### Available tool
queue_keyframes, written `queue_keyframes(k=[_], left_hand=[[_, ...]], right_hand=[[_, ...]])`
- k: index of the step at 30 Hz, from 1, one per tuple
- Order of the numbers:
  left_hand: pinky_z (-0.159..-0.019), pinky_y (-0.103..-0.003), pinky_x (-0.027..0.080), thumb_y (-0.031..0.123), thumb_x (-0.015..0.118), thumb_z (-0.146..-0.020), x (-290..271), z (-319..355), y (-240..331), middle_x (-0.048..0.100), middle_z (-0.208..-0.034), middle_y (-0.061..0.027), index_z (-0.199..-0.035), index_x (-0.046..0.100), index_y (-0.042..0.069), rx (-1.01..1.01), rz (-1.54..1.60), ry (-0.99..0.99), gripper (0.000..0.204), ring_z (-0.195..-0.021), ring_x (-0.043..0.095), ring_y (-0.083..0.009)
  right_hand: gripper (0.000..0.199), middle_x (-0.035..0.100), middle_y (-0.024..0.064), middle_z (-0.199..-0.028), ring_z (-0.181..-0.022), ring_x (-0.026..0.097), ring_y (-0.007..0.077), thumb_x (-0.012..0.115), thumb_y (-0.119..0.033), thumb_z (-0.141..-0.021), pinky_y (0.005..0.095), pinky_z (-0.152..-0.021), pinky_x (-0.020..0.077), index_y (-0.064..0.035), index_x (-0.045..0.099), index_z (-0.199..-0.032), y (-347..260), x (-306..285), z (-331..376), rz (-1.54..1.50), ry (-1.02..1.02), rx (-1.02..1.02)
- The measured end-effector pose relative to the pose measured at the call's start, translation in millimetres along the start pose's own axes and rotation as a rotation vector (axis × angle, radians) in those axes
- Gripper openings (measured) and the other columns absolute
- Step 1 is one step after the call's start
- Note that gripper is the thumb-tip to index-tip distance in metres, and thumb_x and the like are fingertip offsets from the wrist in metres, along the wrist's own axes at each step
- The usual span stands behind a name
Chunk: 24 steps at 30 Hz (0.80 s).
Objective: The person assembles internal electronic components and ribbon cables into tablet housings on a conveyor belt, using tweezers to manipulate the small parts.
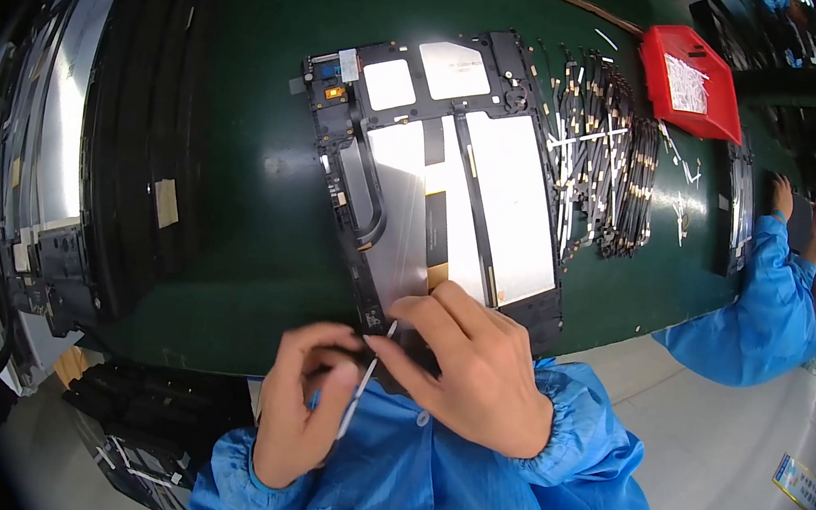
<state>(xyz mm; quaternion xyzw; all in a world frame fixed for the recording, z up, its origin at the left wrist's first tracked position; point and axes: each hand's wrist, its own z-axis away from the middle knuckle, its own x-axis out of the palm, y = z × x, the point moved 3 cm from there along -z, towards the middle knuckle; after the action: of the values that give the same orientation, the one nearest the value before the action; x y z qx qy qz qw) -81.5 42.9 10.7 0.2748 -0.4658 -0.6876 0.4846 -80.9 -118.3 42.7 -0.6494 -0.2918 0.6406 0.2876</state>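
Observation:
A tablet-sized black frame with bright metal plates (520, 202) lies on the green table before me. My right hand (476, 369) is over its near edge, thumb and forefinger closed around a thin white strip (359, 398). The strip slants down toward my body, past the left thumb. Beside the frame's lower left corner is my left hand (306, 400), its fingers bent and slightly blurred. Its thumb stands apart from the fingers, and I see nothing gripped between them. At the frame's upper left are a blue part and an orange flex piece (335, 93).
Many thin dark strips (626, 194) lie in a heap right of the frame. Behind them a red bin (707, 106) holds small white pieces. Stacked black frames (146, 124) stand along the left, more (154, 407) below the table edge. A blue-sleeved person (774, 307) works at right.

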Motion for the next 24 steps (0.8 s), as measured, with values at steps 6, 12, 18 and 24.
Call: queue_keyframes(k=[6,12,18,24], left_hand=[[-0.066,-0.023,0.050,0.000,0.061,-0.084,-5,13,-14,0.063,-0.087,-0.0104,-0.101,0.056,-0.004,-0.141,-0.099,-0.036,0.019,-0.076,0.061,-0.0119],[-0.064,-0.021,0.049,-0.002,0.061,-0.083,-1,-2,-5,0.063,-0.084,-0.0102,-0.097,0.059,-0.004,-0.044,0.052,0.003,0.014,-0.072,0.061,-0.0117],[-0.066,-0.023,0.049,-0.004,0.060,-0.082,12,-11,7,0.062,-0.086,-0.0116,-0.095,0.062,-0.004,0.110,0.115,-0.091,0.013,-0.074,0.061,-0.0142],[-0.085,-0.038,0.047,-0.004,0.069,-0.066,20,-29,46,0.068,-0.086,-0.0084,-0.092,0.067,0.001,0.706,-0.534,-0.143,0.027,-0.092,0.063,-0.0261]], right_hand=[[0.023,0.055,0.0076,-0.076,-0.063,0.060,0.0224,0.075,-0.007,-0.070,0.0298,-0.053,0.0481,-0.0022,0.062,-0.089,4,5,7,-0.012,0.035,-0.041],[0.015,0.062,0.0089,-0.080,-0.067,0.061,0.0206,0.070,0.000,-0.073,0.0279,-0.059,0.0480,-0.0014,0.065,-0.088,1,-9,9,-0.507,-0.020,0.021],[0.018,0.062,0.0096,-0.082,-0.070,0.062,0.0214,0.069,0.000,-0.073,0.0283,-0.058,0.0484,-0.0026,0.067,-0.090,10,-16,13,-0.521,0.016,0.041],[0.018,0.061,0.0114,-0.082,-0.069,0.062,0.0242,0.066,0.003,-0.071,0.0307,-0.057,0.0498,-0.0005,0.066,-0.088,3,-46,12,-0.394,-0.001,-0.288]])
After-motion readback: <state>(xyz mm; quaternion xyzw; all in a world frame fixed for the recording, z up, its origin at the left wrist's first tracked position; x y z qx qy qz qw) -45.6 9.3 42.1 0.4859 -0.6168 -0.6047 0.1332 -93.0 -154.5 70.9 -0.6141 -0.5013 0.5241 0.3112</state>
